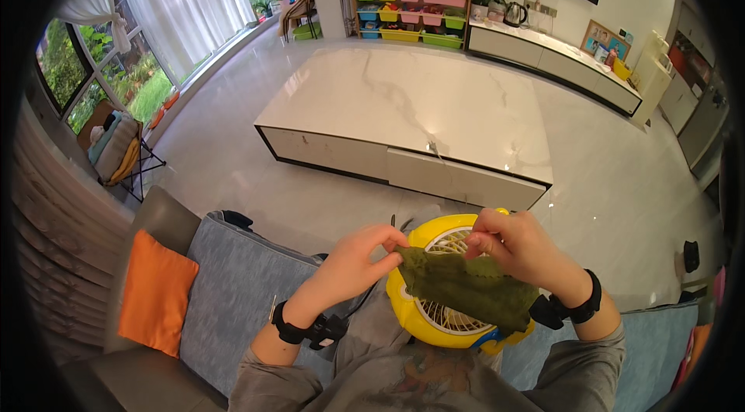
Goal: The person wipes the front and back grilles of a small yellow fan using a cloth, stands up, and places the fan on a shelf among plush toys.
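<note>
A dark green piece of cloth is stretched out in front of me, with a ragged upper edge. My left hand pinches its left corner between thumb and forefinger. My right hand is closed, thumb and forefinger pressed together just above the cloth's upper edge; whatever is between those fingertips is too small to make out. Beneath the cloth, a yellow fan with a round grille sits at my lap, partly covered by the cloth. Both wrists wear black straps.
I sit on a sofa with blue-grey covers and an orange cushion to my left. A low white marble-patterned table stands ahead. Farther back are a rack of coloured bins and a white cabinet. A folding chair holds cloths.
</note>
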`<state>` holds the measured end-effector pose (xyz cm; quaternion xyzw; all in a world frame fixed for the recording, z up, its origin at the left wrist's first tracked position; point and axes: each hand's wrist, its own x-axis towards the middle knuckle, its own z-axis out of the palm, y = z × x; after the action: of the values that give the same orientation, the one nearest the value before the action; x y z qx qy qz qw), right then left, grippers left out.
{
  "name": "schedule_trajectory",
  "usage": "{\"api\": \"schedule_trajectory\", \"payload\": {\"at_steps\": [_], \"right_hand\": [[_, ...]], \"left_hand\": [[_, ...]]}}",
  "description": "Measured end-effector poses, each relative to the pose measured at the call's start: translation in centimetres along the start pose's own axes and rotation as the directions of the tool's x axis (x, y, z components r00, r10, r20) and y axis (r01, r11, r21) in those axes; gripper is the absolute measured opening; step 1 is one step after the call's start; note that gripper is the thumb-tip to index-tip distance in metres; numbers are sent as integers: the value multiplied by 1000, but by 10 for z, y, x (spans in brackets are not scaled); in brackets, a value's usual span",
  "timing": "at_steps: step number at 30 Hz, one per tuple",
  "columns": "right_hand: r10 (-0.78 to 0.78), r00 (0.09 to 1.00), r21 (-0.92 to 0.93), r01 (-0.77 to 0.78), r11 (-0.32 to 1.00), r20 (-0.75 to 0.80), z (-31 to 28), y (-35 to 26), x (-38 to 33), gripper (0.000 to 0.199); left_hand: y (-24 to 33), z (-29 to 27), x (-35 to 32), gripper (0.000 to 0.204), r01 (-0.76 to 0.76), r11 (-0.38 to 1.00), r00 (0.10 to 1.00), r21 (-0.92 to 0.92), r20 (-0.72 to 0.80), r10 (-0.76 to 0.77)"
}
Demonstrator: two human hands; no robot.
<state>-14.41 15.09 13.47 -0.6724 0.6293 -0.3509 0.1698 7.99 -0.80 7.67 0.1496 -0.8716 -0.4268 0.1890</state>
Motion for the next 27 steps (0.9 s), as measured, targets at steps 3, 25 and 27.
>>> {"api": "schedule_trajectory", "payload": {"at_steps": [3, 25, 27], "right_hand": [[23, 999, 78, -26, 997, 34, 6, -2, 4, 21], [-15, 978, -179, 54, 982, 210, 65, 12, 0, 28], [13, 980, -193, 26, 981, 198, 65, 15, -4, 29]], "left_hand": [[-1, 6, -8, 25, -28, 996, 994, 81, -106, 36], [-193, 10, -261, 8, 815, 508, 515, 279, -751, -414], [-198, 18, -270, 11, 851, 448, 473, 276, -774, -421]]}}
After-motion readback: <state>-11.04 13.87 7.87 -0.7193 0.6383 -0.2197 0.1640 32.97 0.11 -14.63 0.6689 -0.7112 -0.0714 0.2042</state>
